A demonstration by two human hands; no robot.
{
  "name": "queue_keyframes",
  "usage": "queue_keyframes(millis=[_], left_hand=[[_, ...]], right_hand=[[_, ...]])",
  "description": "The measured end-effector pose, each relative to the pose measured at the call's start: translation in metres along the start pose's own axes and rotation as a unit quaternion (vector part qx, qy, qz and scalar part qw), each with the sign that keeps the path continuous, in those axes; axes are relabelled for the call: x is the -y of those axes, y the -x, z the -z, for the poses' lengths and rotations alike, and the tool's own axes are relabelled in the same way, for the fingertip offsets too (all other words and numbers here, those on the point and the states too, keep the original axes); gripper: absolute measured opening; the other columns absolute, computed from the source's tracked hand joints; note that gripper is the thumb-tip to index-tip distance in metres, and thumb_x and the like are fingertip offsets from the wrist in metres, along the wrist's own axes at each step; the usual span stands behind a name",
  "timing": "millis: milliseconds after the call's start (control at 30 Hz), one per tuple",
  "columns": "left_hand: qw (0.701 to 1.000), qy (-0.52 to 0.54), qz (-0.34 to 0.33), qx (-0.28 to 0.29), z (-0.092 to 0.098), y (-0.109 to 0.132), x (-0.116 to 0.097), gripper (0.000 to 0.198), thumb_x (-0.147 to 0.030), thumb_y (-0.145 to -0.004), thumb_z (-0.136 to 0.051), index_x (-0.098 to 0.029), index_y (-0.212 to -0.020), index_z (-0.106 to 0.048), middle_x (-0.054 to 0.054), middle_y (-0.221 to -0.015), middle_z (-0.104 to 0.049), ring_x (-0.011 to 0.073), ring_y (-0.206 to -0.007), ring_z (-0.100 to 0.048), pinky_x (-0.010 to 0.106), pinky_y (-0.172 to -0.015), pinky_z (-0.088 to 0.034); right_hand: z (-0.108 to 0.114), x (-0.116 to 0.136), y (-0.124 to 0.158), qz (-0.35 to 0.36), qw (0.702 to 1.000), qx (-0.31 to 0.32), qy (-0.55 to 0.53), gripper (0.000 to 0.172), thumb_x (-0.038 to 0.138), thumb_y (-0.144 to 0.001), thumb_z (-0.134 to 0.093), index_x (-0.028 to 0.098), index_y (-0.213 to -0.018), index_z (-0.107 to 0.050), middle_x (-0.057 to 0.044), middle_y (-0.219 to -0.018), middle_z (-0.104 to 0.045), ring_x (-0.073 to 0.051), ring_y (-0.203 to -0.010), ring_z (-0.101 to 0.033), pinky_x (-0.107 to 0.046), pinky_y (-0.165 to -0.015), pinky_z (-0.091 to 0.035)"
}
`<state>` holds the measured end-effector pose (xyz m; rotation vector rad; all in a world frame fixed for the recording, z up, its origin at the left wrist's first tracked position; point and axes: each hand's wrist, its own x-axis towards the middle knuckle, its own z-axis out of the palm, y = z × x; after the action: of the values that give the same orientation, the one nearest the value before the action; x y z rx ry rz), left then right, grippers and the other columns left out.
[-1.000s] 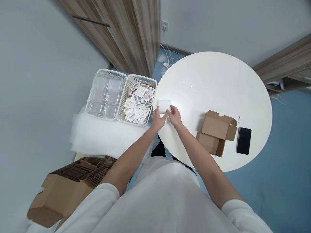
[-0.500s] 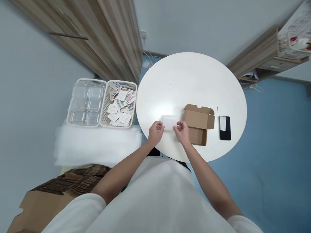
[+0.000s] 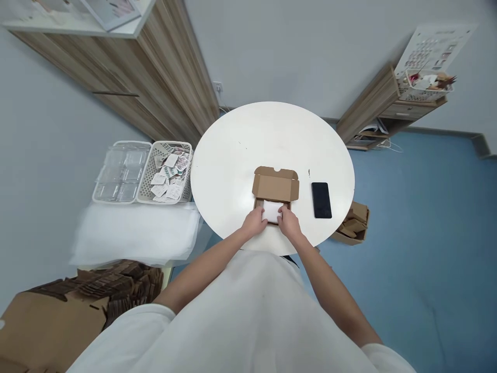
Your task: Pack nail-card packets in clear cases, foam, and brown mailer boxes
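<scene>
A small brown cardboard box (image 3: 275,185) stands on the round white table (image 3: 272,140) with its lid flap raised. A white pad (image 3: 272,210) lies in the box's open tray. My left hand (image 3: 254,224) grips the pad's left edge with curled fingers. My right hand (image 3: 289,224) pinches its right edge. Both hands rest at the near side of the box, close to the table's front edge.
A black phone (image 3: 321,199) lies right of the box. Left of the table stand a basket of small cards (image 3: 167,175) and a tray of clear cases (image 3: 119,171) over white foam sheets (image 3: 135,233). Flat cardboard boxes (image 3: 77,300) lie at bottom left, another carton (image 3: 351,223) on the floor.
Both hands carried the white pad rightward from the table's left side and lowered it into the open cardboard box. The view swung right with them.
</scene>
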<state>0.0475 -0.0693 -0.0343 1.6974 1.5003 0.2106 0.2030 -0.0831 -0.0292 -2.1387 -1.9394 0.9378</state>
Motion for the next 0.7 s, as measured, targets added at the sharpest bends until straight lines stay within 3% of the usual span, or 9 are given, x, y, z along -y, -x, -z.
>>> queue_keyframes(millis=[133,300,400,500,600,700], left_hand=[[0.997,-0.07,0.017,0.01,-0.005,-0.001,-0.006,0.025,-0.019,-0.069,-0.053,-0.016,-0.093,-0.052,0.011,-0.09,-0.06,0.0264,-0.088,-0.057,0.034,-0.071,-0.043],[0.996,-0.09,0.02,-0.014,-0.01,0.001,-0.011,0.026,-0.02,-0.068,-0.054,-0.014,-0.092,-0.055,0.013,-0.1,-0.054,0.0262,-0.096,-0.053,0.033,-0.079,-0.041],[0.996,-0.081,0.024,-0.035,-0.009,0.004,-0.013,0.025,-0.019,-0.068,-0.053,-0.015,-0.092,-0.056,0.012,-0.098,-0.054,0.0245,-0.095,-0.053,0.032,-0.078,-0.043],[0.991,-0.046,0.011,-0.122,0.0,0.005,-0.01,0.026,-0.023,-0.073,-0.051,-0.017,-0.097,-0.055,0.01,-0.099,-0.054,0.0228,-0.095,-0.053,0.033,-0.08,-0.043],[0.975,0.033,0.048,-0.213,0.018,-0.002,0.0,0.032,-0.035,-0.076,-0.051,-0.018,-0.104,-0.052,0.01,-0.108,-0.051,0.0209,-0.093,-0.054,0.033,-0.079,-0.043],[0.957,0.143,0.117,-0.223,0.039,-0.018,0.009,0.045,-0.049,-0.078,-0.046,-0.017,-0.109,-0.048,0.012,-0.114,-0.051,0.0207,-0.097,-0.053,0.032,-0.079,-0.043]], right_hand=[[-0.005,-0.006,-0.006,0.028,0.999,0.04,0.011,0.03,0.01,-0.073,-0.043,0.018,-0.102,-0.046,-0.01,-0.093,-0.058,-0.022,-0.081,-0.055,-0.029,-0.065,-0.035],[-0.005,-0.008,-0.007,0.061,0.997,0.046,0.014,0.03,0.01,-0.074,-0.045,0.016,-0.103,-0.049,-0.013,-0.103,-0.052,-0.022,-0.086,-0.054,-0.03,-0.069,-0.038],[0.002,-0.012,-0.004,0.107,0.994,0.023,-0.015,0.029,0.014,-0.075,-0.046,0.016,-0.103,-0.051,-0.012,-0.11,-0.047,-0.02,-0.089,-0.053,-0.03,-0.073,-0.04],[0.016,-0.025,-0.006,0.147,0.984,-0.048,-0.091,0.029,0.02,-0.077,-0.044,0.018,-0.106,-0.051,-0.009,-0.105,-0.05,-0.018,-0.088,-0.052,-0.029,-0.076,-0.041],[0.032,-0.043,-0.019,0.086,0.97,-0.15,-0.169,0.036,0.032,-0.078,-0.045,0.017,-0.11,-0.049,-0.01,-0.102,-0.051,-0.017,-0.077,-0.051,-0.032,-0.073,-0.042],[0.042,-0.057,-0.041,-0.03,0.946,-0.166,-0.278,0.049,0.049,-0.073,-0.049,0.018,-0.111,-0.047,-0.009,-0.103,-0.054,-0.016,-0.073,-0.05,-0.032,-0.069,-0.043]])
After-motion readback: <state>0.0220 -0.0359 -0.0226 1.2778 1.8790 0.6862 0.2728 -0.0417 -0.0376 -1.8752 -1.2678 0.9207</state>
